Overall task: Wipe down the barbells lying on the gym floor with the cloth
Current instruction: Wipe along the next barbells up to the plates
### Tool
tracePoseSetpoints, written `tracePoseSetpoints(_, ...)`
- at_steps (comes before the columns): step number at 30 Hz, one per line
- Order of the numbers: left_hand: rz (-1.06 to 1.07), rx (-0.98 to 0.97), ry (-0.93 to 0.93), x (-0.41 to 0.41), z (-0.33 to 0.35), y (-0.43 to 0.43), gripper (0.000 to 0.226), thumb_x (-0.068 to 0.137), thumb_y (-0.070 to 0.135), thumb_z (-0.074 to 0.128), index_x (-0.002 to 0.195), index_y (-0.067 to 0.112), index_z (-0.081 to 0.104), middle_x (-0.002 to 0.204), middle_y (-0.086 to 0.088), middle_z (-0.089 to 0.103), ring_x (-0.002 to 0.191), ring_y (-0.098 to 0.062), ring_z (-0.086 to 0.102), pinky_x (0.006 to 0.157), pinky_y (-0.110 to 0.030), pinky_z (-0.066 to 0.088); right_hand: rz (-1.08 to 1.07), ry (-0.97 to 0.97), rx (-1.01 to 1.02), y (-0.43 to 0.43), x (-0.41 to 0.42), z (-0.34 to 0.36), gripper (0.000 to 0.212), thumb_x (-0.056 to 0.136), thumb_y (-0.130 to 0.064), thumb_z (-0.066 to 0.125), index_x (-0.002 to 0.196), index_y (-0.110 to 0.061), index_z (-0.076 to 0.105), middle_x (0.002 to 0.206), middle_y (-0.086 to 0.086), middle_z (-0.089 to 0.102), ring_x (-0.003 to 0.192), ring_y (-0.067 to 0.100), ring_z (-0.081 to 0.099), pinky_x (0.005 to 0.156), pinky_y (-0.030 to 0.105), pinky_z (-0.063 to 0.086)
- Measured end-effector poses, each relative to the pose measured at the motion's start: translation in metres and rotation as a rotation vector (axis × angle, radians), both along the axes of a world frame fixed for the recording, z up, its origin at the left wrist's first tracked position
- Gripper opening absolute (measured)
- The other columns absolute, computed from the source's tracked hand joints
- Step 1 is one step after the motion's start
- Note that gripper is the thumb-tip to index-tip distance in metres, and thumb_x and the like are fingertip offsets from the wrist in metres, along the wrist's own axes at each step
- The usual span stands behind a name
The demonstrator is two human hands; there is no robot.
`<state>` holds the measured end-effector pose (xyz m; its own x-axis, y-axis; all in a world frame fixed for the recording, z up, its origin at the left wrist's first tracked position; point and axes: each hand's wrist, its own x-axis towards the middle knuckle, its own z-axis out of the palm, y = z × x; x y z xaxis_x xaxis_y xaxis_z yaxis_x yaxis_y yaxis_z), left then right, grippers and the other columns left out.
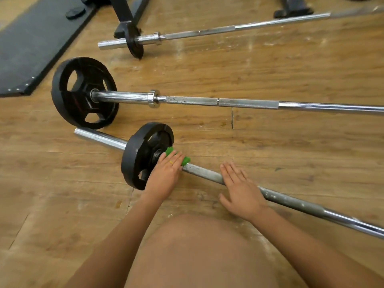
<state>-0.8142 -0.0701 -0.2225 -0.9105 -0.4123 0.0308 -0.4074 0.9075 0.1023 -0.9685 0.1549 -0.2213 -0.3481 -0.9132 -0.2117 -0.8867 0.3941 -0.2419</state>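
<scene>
Three barbells lie on the wooden floor. The nearest barbell [203,173] runs from lower right to a small black plate [139,156]; its shaft is dull and spotted. My left hand [166,175] presses a green cloth [184,160] onto this shaft right beside the plate, fingers curled over it. My right hand [241,190] rests flat on the same shaft further right, fingers spread, holding nothing. The middle barbell [249,102] carries a large black plate [83,92]. The far barbell [207,31] has a thin plate [134,41].
A dark rubber mat [35,42] covers the upper left floor. Black rack feet [124,19] and another base [293,7] stand behind the far bar. My bare knee [207,250] fills the lower centre.
</scene>
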Motion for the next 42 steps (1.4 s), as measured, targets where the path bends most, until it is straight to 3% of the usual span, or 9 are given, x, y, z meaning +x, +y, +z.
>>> tracePoseSetpoints(4,-0.022,-0.013,-0.065,0.0,0.002,-0.003,0.048,0.105,0.029,0.048,0.15,0.013,0.045,0.151,-0.004,0.049,0.146,-0.021,0.036,0.122,-0.043,0.018,-0.211,0.091,-0.094,0.015,0.01,-0.005,0.077,0.094,-0.052,0.031,0.158,-0.009,0.023,0.165,0.008,0.019,0.154,0.02,0.005,0.122,0.041,-0.009)
tracePoseSetpoints(7,-0.006,-0.035,-0.067,-0.002,0.0,0.0,0.046,0.107,0.031,0.042,0.148,0.011,0.047,0.15,-0.005,0.051,0.146,-0.022,0.036,0.122,-0.044,0.018,-0.493,0.127,-0.134,0.042,0.01,-0.011,0.076,0.094,-0.051,0.037,0.155,-0.006,0.03,0.165,0.009,0.021,0.154,0.024,0.009,0.123,0.042,-0.011)
tracePoseSetpoints(9,0.009,-0.06,-0.063,-0.004,-0.002,0.002,0.049,0.107,0.034,0.033,0.145,0.009,0.05,0.146,-0.006,0.055,0.144,-0.024,0.039,0.121,-0.046,0.019,-0.564,0.16,-0.138,0.053,0.007,-0.014,0.078,0.095,-0.054,0.038,0.156,-0.006,0.028,0.166,0.007,0.017,0.155,0.023,0.004,0.124,0.043,-0.01)
tracePoseSetpoints(15,0.037,-0.062,-0.016,-0.011,-0.003,0.007,0.043,0.104,0.035,0.026,0.122,0.015,0.06,0.121,-0.004,0.065,0.125,-0.023,0.052,0.117,-0.046,0.024,-0.518,0.168,-0.181,0.058,0.002,-0.024,0.077,0.095,-0.052,0.041,0.157,-0.009,0.026,0.167,0.004,0.012,0.155,0.022,0.002,0.124,0.048,-0.001)
tracePoseSetpoints(28,0.083,-0.111,0.001,-0.031,-0.012,0.007,0.03,0.107,0.028,0.034,0.111,0.013,0.059,0.108,-0.004,0.065,0.112,-0.024,0.056,0.117,-0.047,0.022,-0.513,0.198,-0.227,0.052,-0.019,-0.027,0.077,0.097,-0.055,0.034,0.156,-0.006,0.029,0.166,0.007,0.018,0.155,0.022,0.003,0.125,0.045,-0.002)
tracePoseSetpoints(32,0.049,-0.038,0.019,-0.023,-0.009,0.009,0.04,0.106,0.031,0.029,0.129,0.01,0.054,0.128,-0.007,0.06,0.128,-0.026,0.049,0.119,-0.047,0.022,-0.531,0.203,-0.216,0.051,-0.02,-0.025,0.078,0.096,-0.056,0.033,0.156,-0.006,0.029,0.166,0.007,0.018,0.155,0.022,0.002,0.125,0.044,-0.007)
tracePoseSetpoints(35,0.076,0.123,0.042,0.001,-0.022,0.035,0.058,0.106,0.03,0.03,0.159,0.007,0.02,0.166,-0.007,0.02,0.155,-0.021,0.008,0.125,-0.04,0.007,-0.539,0.193,-0.196,0.049,-0.022,-0.025,0.08,0.095,-0.057,0.031,0.155,-0.005,0.03,0.165,0.007,0.02,0.155,0.023,0.002,0.124,0.045,-0.008)
tracePoseSetpoints(37,0.074,0.149,0.043,0.009,-0.028,0.041,0.061,0.107,0.032,0.028,0.161,0.012,0.006,0.169,0.0,0.001,0.155,-0.015,-0.007,0.123,-0.037,0.003,-0.52,0.207,-0.186,0.051,-0.021,-0.025,0.081,0.094,-0.059,0.03,0.154,-0.005,0.032,0.165,0.008,0.022,0.155,0.023,0.004,0.124,0.046,-0.005)
tracePoseSetpoints(42,0.083,0.136,0.067,-0.004,-0.024,0.025,0.06,0.107,0.033,0.029,0.161,0.015,0.012,0.168,0.003,0.006,0.154,-0.01,-0.005,0.122,-0.028,0.002,-0.496,0.217,-0.169,0.05,-0.023,-0.025,0.083,0.094,-0.061,0.027,0.154,-0.005,0.032,0.164,0.009,0.025,0.155,0.024,0.006,0.125,0.046,-0.003)
